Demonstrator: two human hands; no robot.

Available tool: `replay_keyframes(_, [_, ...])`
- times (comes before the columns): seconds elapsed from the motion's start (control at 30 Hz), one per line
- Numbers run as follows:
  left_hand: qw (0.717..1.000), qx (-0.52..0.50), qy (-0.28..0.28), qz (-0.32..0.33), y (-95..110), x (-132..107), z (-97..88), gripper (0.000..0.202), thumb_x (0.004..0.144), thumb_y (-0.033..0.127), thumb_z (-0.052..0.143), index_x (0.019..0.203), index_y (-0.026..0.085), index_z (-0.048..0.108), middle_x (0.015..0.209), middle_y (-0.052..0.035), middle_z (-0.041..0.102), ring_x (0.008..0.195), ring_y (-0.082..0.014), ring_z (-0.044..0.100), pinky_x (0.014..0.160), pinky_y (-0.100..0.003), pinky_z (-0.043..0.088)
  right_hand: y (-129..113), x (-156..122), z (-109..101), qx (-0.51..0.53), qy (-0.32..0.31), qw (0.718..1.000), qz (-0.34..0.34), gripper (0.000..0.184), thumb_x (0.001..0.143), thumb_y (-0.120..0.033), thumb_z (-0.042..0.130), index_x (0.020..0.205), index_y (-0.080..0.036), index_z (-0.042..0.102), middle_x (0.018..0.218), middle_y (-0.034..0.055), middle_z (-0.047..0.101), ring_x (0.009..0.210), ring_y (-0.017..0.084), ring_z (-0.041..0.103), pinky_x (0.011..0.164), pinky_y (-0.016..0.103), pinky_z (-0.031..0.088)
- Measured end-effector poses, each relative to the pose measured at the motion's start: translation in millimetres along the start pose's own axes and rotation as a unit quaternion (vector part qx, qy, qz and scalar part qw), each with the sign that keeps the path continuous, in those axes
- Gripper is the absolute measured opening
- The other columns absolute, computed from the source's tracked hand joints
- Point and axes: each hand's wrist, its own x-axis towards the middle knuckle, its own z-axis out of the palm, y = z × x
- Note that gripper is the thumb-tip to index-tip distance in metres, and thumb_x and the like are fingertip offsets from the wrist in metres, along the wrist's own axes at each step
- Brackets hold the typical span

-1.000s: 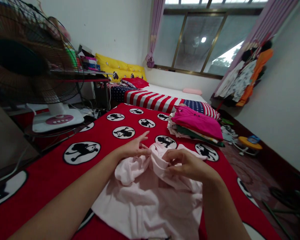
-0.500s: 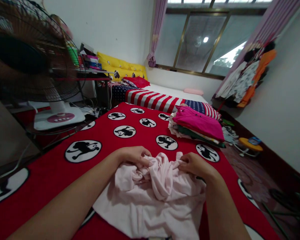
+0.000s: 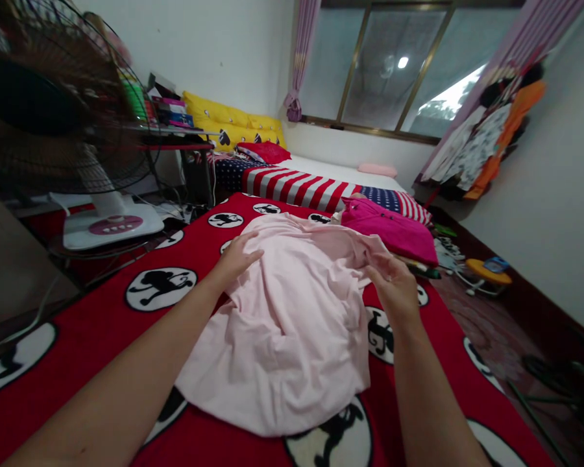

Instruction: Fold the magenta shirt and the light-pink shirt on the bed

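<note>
A wrinkled pale pink shirt (image 3: 282, 331) lies spread on a red printed blanket (image 3: 63, 344), just before a folded clothes stack (image 3: 389, 230). The open left hand (image 3: 236, 259) rests flat on it, gripping nothing; the half-open right hand (image 3: 394, 285) touches its edge, its grip unclear.

White walls (image 3: 214, 52) meet a gold-framed window (image 3: 394, 68) hung with purple curtains (image 3: 302, 45), daylight showing through. A striped bed (image 3: 296, 185) lies below it, a fan (image 3: 63, 123) stands left, and the floor (image 3: 486, 331) is dark.
</note>
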Motion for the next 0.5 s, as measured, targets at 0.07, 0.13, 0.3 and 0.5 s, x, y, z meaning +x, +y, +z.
replay_keyframes(0.07, [0.992,0.108,-0.066,0.003,-4.1,-4.9,3.2,0.064,0.076,0.038,0.062,0.134,0.013,0.05,0.139,-0.017,0.048,0.129,-0.0299,0.045,0.106,-0.042,0.038,-3.3,-3.2,0.7,-0.051,-0.055,0.997,0.024,0.034,0.074,-0.039,0.062,0.097,-0.016,0.07,0.1,0.0101,0.07,0.086,0.023,0.067,0.079,0.036,0.052])
replay_keyframes(0.13, [0.973,0.201,-0.116,0.004,-6.1,-12.1,5.7,0.068,0.076,0.041,0.063,0.136,0.012,0.049,0.146,-0.0196,0.04,0.136,-0.0327,0.035,0.11,-0.044,0.031,-3.4,-8.2,2.4,-0.124,-0.128,0.982,0.063,0.033,0.076,-0.04,0.06,0.097,-0.016,0.07,0.09,0.0087,0.072,0.077,0.021,0.067,0.073,0.034,0.051])
replay_keyframes(0.3, [0.922,0.35,-0.167,0.002,-7.6,-27.5,14.1,0.061,0.089,0.054,0.042,0.142,0.023,0.041,0.157,-0.0132,0.018,0.145,-0.0322,0.014,0.112,-0.049,0.023,2.0,-28.1,14.3,-0.302,-0.245,0.916,0.093,0.046,0.077,-0.045,0.064,0.115,-0.019,0.061,0.111,0.0114,0.065,0.097,0.026,0.064,0.075,0.033,0.047])
replay_keyframes(0.5, [0.904,0.386,-0.184,-0.007,0.6,-27.1,20.3,0.064,0.092,0.055,0.036,0.147,0.022,0.034,0.158,-0.0133,0.014,0.145,-0.0322,0.009,0.115,-0.047,0.016,-1.7,-45.0,25.2,-0.387,-0.239,0.888,0.069,0.044,0.089,-0.045,0.049,0.126,-0.021,0.052,0.122,0.0142,0.055,0.104,0.029,0.061,0.075,0.036,0.047])
